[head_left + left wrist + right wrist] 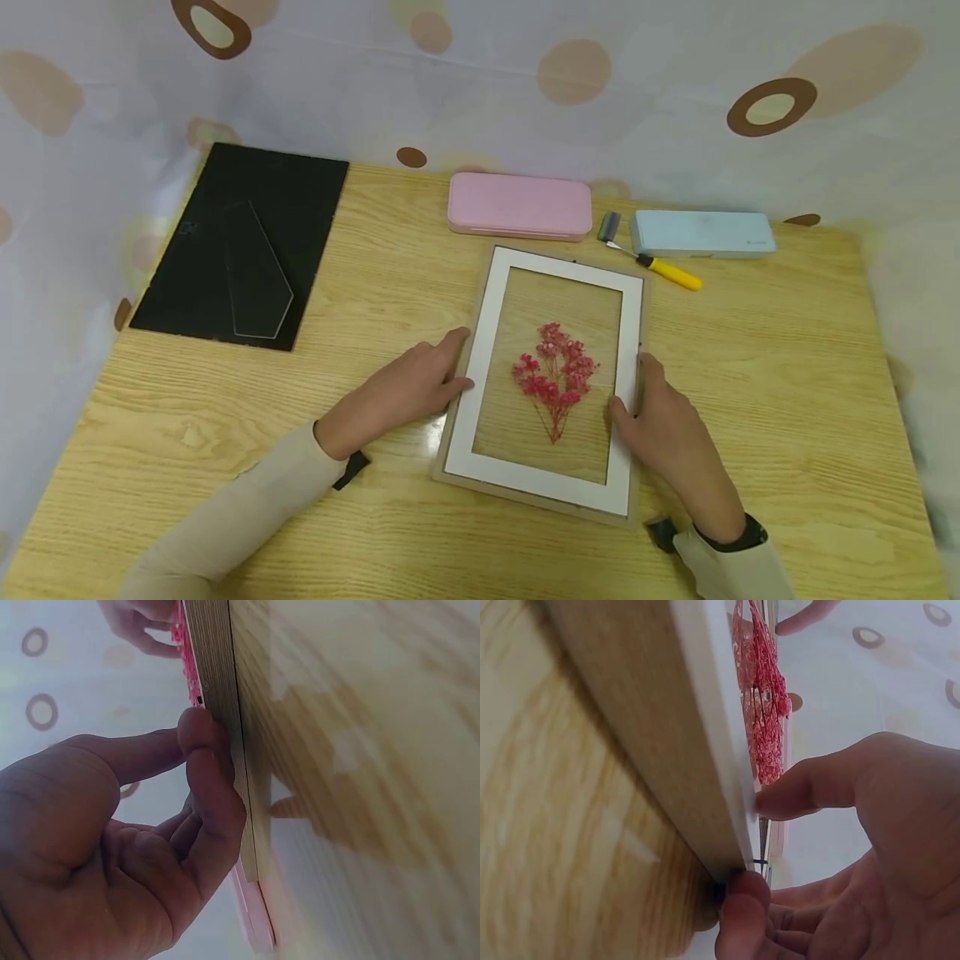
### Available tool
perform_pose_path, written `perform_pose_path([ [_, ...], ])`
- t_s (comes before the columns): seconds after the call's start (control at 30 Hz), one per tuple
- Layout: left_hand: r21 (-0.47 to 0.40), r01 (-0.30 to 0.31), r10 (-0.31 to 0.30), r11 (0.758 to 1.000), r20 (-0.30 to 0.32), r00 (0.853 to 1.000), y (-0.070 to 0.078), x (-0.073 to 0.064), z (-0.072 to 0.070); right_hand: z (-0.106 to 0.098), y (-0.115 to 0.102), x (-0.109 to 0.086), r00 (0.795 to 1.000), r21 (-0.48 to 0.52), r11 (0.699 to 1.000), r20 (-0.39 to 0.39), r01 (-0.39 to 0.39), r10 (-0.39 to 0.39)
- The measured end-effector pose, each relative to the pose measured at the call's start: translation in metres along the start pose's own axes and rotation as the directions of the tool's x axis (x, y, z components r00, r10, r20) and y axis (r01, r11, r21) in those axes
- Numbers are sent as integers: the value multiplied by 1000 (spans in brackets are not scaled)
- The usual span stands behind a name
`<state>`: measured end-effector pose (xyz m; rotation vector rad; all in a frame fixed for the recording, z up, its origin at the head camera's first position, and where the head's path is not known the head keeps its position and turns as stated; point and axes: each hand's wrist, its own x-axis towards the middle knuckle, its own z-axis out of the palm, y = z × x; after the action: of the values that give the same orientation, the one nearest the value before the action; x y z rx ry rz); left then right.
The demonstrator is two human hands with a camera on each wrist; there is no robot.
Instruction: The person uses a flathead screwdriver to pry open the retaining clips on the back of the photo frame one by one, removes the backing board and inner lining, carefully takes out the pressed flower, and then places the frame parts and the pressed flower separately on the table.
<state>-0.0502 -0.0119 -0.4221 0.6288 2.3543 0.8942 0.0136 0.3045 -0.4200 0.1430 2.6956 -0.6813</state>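
A picture frame (446, 442) with a thin wooden rim lies face down on the table, a white mat (517, 477) set inside it. Within the mat's window is a spray of pink dried flowers (558, 375), stems toward the near side. My left hand (401, 387) grips the frame's left side, thumb and forefinger at the rim; the left wrist view shows its bent fingers (217, 817) against the wooden edge. On the opposite side my right hand (671, 429) holds the frame, thumb over the mat and other fingers along the outer edge.
A black backing board (202, 258) with its stand flap lies at the left. Behind the frame are a pink case (520, 204), a pale blue case (701, 233), a small dark block (609, 226) and a yellow-handled screwdriver (675, 273). A spotted curtain (480, 92) hangs along the back.
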Motion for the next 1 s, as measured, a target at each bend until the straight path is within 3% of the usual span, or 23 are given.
perform_pose_path([
  [0.27,-77,5,-7,997,-19,1000,-3,3,-1,1,0,-1,1000,11,1000,5,-8,8],
  [0.4,-199,-1,3,980,9,1000,-5,4,0,1,1,0,1000,14,1000,1,-2,2],
  [0.5,-337,22,-3,941,57,998,-4,2,0,0,2,1,1000,17,1000,0,0,0],
  [0.67,-528,124,-44,840,161,986,0,-4,2,-1,3,0,1000,14,1000,6,-10,10],
  [0.77,-600,158,-32,784,215,976,0,-6,6,-1,3,0,1000,11,1000,12,-16,15],
  [0.87,-643,148,1,752,226,974,-2,-7,9,-1,3,-1,1000,12,1000,13,-13,13],
  [1.0,-662,111,32,741,200,979,-4,-8,10,-1,4,-1,1000,22,1000,15,-8,7],
])
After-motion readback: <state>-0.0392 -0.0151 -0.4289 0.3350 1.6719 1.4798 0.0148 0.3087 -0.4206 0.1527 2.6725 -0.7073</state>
